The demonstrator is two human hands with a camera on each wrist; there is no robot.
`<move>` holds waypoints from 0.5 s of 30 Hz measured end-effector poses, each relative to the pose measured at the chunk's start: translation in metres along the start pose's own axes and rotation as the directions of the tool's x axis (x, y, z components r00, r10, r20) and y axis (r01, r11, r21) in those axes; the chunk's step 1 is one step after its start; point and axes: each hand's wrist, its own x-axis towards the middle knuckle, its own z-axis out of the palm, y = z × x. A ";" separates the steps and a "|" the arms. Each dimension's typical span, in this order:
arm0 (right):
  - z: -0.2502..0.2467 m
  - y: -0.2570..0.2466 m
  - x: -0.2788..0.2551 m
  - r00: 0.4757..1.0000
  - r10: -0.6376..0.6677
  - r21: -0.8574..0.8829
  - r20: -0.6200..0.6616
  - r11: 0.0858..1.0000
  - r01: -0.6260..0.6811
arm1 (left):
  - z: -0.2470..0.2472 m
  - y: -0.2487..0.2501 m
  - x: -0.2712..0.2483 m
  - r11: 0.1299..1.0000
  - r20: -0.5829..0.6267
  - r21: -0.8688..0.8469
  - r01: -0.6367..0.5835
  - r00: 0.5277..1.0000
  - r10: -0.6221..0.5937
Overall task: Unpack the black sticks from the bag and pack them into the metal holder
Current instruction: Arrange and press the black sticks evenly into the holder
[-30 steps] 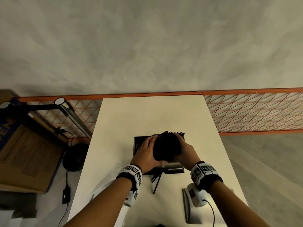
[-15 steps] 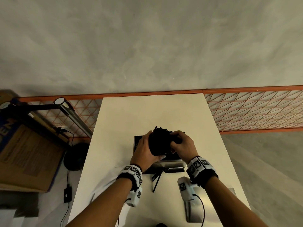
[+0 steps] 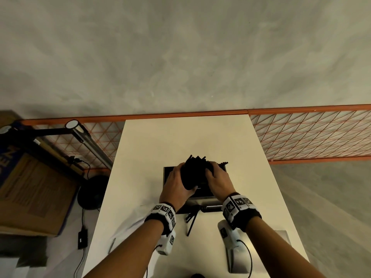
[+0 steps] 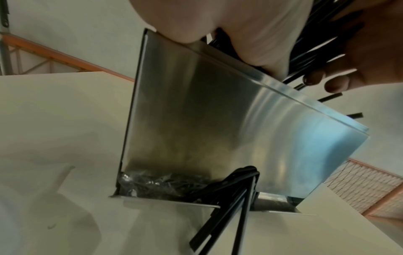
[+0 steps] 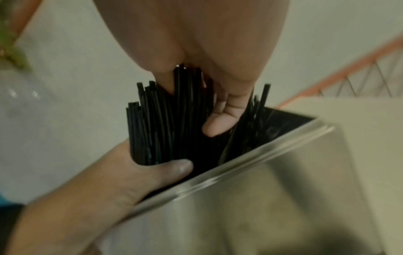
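A thick bundle of black sticks stands nearly upright in the mouth of the metal holder at the table's middle. My left hand grips the bundle from the left, thumb across its front. My right hand curls over the bundle's right side, one finger pushed down between the bundle and sticks standing further right in the holder. A few loose sticks lie on the table and lean on the holder's shiny front wall.
A crumpled clear plastic bag lies on the white table to the left of the holder. A flat metal piece lies near the front right. Orange mesh fencing runs behind the table.
The bundle has shifted slightly left and tipped more upright over the holder. Both hands have moved away from me with it, and the right hand has come further over its top.
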 end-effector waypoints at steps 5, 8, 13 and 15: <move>-0.014 0.007 -0.002 0.995 -0.096 -0.238 -0.016 0.967 0.089 | 0.002 -0.001 0.002 0.999 0.009 0.040 0.006 1.000 -0.006; -0.026 0.008 -0.005 0.988 -0.145 -0.305 -0.061 0.945 0.120 | 0.002 0.000 0.002 0.998 0.009 0.069 -0.002 1.000 0.001; -0.043 0.016 -0.010 0.928 -0.343 -0.532 -0.144 0.818 0.220 | 0.002 -0.003 0.003 0.995 0.031 0.090 -0.052 0.998 0.049; -0.041 0.015 -0.015 0.883 -0.462 -0.509 -0.084 0.782 0.361 | 0.002 -0.004 0.003 0.992 0.041 0.100 -0.077 0.996 0.073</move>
